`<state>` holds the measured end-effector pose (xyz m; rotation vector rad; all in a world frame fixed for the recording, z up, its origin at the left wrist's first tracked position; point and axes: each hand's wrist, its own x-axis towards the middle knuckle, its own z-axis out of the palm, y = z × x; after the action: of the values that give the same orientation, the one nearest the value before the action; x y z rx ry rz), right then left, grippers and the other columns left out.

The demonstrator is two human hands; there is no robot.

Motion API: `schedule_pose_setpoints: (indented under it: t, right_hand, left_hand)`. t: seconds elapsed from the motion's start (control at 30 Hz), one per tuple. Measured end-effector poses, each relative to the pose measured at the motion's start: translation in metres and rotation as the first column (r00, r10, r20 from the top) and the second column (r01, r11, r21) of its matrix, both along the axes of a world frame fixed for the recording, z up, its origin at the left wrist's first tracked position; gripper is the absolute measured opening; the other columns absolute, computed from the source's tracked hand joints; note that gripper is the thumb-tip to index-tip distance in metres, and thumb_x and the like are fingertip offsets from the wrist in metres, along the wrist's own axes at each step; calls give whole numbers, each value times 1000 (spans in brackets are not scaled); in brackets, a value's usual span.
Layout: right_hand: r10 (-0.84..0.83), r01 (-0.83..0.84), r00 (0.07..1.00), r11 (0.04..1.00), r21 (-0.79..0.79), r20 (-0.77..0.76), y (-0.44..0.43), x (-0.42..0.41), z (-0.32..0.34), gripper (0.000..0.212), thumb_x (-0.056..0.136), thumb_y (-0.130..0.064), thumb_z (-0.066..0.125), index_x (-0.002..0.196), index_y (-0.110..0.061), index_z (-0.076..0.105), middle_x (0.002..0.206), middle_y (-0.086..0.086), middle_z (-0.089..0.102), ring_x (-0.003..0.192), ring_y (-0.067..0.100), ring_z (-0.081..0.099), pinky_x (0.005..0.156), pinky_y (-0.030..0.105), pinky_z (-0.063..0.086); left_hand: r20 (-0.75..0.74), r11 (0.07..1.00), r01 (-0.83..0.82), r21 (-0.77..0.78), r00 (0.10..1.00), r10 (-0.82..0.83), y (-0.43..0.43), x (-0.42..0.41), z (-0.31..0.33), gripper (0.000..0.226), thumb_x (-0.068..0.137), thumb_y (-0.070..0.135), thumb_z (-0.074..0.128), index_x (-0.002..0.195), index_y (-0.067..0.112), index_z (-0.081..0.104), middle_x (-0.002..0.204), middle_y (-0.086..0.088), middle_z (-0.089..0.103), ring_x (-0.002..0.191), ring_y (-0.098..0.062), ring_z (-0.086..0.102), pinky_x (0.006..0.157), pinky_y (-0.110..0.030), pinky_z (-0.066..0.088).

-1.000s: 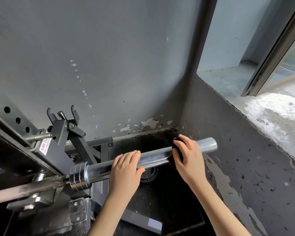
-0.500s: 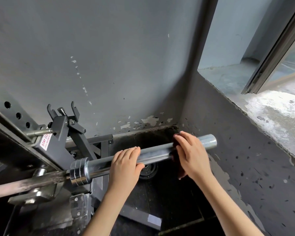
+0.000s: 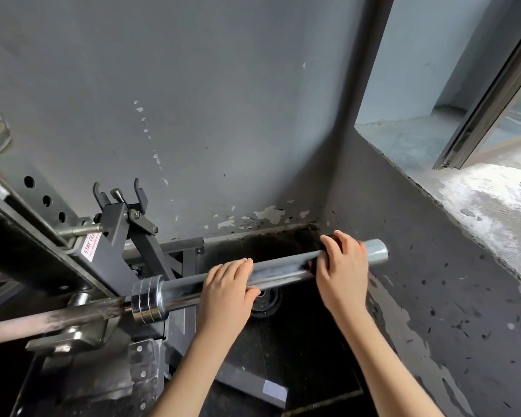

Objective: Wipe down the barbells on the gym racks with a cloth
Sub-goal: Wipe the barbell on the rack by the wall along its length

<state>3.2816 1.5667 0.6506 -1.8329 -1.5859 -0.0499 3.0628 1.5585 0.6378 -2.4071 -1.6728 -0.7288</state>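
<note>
A steel barbell [image 3: 283, 272] lies across the dark rack [image 3: 112, 254], its shiny sleeve pointing right toward the corner. My left hand [image 3: 226, 284] grips the sleeve just right of the ringed collar [image 3: 146, 299]. My right hand [image 3: 342, 266] wraps a dark cloth [image 3: 328, 245] round the sleeve near its end; only a dark edge of the cloth shows under my fingers. The bare sleeve tip [image 3: 376, 251] sticks out past that hand. The rusty thin shaft [image 3: 42, 320] runs off to the left.
A grey wall [image 3: 223, 115] with flaking paint stands right behind the bar. A window ledge [image 3: 478, 200] and window frame are at the right. A weight plate [image 3: 263, 302] lies on the dark floor under the sleeve. Rack hooks [image 3: 118, 194] rise at the left.
My right hand with the cloth has slid a little along the sleeve toward its end. The left hand keeps its grip in the same place.
</note>
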Motion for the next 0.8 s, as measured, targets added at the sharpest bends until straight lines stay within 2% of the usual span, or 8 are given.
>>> schedule_pose_setpoints:
  t: [0.17,0.33,0.4,0.5,0.57,0.7,0.73,0.8]
  right_hand:
    - [379,-377,913,925,-44,148,-21,-16,-4,42,91,-26,45,127,-13,61,135,3,55,130,23,45,112,42,32]
    - [43,-42,997,999,25,-60,-6,-13,3,38,86,-24,44,115,-8,63,119,7,59,115,30,52,107,43,35]
    - [173,-173,985,984,44,12,-15,-42,-2,34,87,-20,47,113,-7,64,122,8,58,117,31,50,106,45,36]
    - [447,-452,878,892,-11,173,-21,-35,-8,40,91,-24,50,127,-11,61,137,6,54,131,25,45,112,41,32]
    - [399,-405,895,914,-14,200,-13,-15,-7,40,90,-28,50,125,-12,62,131,5,58,126,25,51,109,39,33]
    - [21,-22,1000,999,39,18,-7,-32,-2,41,87,-30,44,112,-8,67,117,9,61,114,30,53,107,45,35]
    - [16,-17,1000,999,52,18,-9,-48,0,39,87,-28,45,109,-6,67,115,12,61,112,32,53,105,46,37]
    - [179,-184,979,982,50,93,-18,-70,-4,36,89,-25,47,113,-6,66,121,12,59,116,33,51,107,46,37]
  left_hand:
    - [-11,1000,5,-10,1000,-5,0,-1,0,61,59,29,91,113,11,69,111,0,71,98,-19,68,93,-39,50]
    - [-39,1000,11,7,999,-11,-1,0,1,64,58,30,92,113,9,69,112,-2,70,99,-20,68,93,-41,50]
    - [-30,1000,12,-11,999,-12,0,-1,2,65,57,30,92,114,10,69,113,-2,70,100,-20,68,93,-41,50]
    - [-73,999,35,-39,997,-37,0,-6,2,68,60,30,91,121,12,66,122,-1,67,108,-18,66,99,-40,44]
    - [-120,997,64,-53,990,-70,-2,-12,3,68,67,28,86,129,14,61,130,0,62,117,-17,61,105,-41,34]
    - [-60,988,-53,-145,997,45,-8,-41,5,61,86,35,69,140,15,49,143,1,49,132,-19,48,113,-40,17]
    - [-62,987,-69,-142,996,60,-9,-49,5,61,84,36,71,138,13,52,141,0,52,129,-20,51,111,-41,21]
    - [-91,988,-69,-138,994,57,-11,-57,3,62,77,33,79,131,11,59,132,-3,61,120,-22,59,106,-41,30]
